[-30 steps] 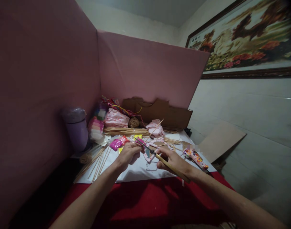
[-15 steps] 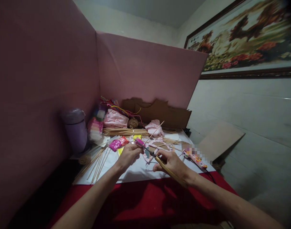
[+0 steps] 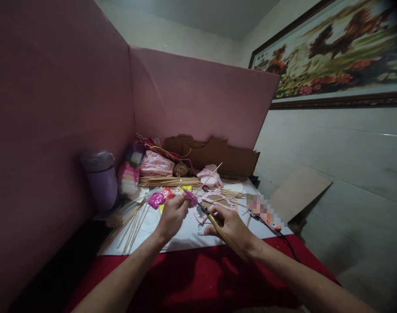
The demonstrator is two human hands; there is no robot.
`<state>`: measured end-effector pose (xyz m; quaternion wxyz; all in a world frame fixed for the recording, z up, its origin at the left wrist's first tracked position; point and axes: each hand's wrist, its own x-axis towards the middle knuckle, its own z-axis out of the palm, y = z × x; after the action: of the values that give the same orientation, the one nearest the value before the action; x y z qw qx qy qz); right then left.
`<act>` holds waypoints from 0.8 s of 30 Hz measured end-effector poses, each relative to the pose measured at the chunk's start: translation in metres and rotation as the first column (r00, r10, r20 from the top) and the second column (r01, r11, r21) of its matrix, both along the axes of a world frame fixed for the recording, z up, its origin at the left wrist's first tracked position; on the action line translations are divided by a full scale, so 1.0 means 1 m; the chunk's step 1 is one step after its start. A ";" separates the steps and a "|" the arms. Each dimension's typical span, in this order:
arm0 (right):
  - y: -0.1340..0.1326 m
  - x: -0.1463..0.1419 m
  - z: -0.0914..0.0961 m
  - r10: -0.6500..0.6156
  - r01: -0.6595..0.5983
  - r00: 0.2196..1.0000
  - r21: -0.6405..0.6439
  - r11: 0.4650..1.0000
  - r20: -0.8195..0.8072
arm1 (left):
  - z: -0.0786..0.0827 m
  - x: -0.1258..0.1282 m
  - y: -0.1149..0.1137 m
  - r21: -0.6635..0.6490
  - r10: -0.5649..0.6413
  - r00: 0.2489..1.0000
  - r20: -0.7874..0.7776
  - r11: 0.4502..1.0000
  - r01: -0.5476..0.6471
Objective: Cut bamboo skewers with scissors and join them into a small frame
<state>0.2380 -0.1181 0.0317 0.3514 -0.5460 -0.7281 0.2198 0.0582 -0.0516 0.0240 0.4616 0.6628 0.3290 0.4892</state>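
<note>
My left hand (image 3: 174,217) is closed around the lower end of a thin wooden stick (image 3: 214,171), which slants up to the right. In my right hand (image 3: 233,226) is a pair of scissors (image 3: 220,228) with yellow handles. Their dark blades point up and left and reach the left fingers, close to the stick's lower part. Whether the blades touch the stick I cannot tell. A magenta packet (image 3: 191,198) shows just behind the blades. Beneath the hands lie pink-white patterned fabric pieces and cardboard (image 3: 220,200) on a white sheet (image 3: 182,243).
A bundle of sticks (image 3: 166,181) lies at the back, with loose sticks (image 3: 133,226) at left. Behind are a twine ball (image 3: 180,169) and cardboard (image 3: 231,158). A purple bottle (image 3: 102,184) stands left. A flowered tool with a cord (image 3: 266,217) lies right.
The view has shifted slightly. Both hands keep nearly the same pose, with the stick and scissors held as before; the scissors look slightly more closed.
</note>
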 end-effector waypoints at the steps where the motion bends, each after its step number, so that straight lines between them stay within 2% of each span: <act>1: 0.000 0.000 -0.001 0.009 -0.009 1.000 0.011 1.000 0.005 | 0.002 -0.001 0.001 -0.124 -0.070 0.996 0.051 0.989 0.076; 3: 0.000 0.001 -0.002 0.030 -0.031 0.999 0.048 0.998 0.025 | 0.005 -0.005 0.003 -0.325 -0.177 0.973 0.150 0.920 0.218; 5: -0.001 0.002 -0.001 0.053 -0.058 0.997 0.089 0.994 0.052 | 0.007 -0.009 0.005 -0.441 -0.244 0.946 0.215 0.840 0.317; 8: -0.002 0.004 0.001 0.075 -0.089 0.992 0.139 0.986 0.099 | 0.008 -0.015 0.008 -0.529 -0.320 0.911 0.259 0.742 0.412; 10: -0.003 0.006 0.001 0.065 -0.085 0.990 0.162 0.983 0.125 | 0.007 -0.017 0.009 -0.549 -0.353 0.896 0.271 0.708 0.445; 12: -0.002 0.008 0.001 0.033 -0.059 0.988 0.171 0.983 0.148 | 0.004 -0.014 0.008 -0.532 -0.354 0.896 0.269 0.721 0.444; 16: -0.002 0.010 0.000 -0.036 0.007 0.984 0.168 0.986 0.172 | 0.000 -0.001 0.002 -0.356 -0.212 0.944 0.252 0.887 0.294; 18: -0.003 0.010 -0.001 -0.058 0.026 0.982 0.176 0.984 0.178 | 0.000 0.005 -0.002 -0.269 -0.116 0.959 0.259 0.945 0.187; 21: -0.005 0.008 -0.002 -0.076 0.039 0.981 0.199 0.979 0.181 | 0.001 0.008 -0.005 -0.214 -0.031 0.971 0.238 0.973 0.083; 24: -0.007 0.006 -0.003 -0.075 0.032 0.977 0.213 0.977 0.199 | 0.001 0.003 -0.003 -0.261 -0.074 0.973 0.217 0.956 0.131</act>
<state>0.2436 -0.1247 0.0289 0.3353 -0.5455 -0.7644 0.0750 0.0616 -0.0545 0.0254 0.6051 0.5548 0.3093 0.4800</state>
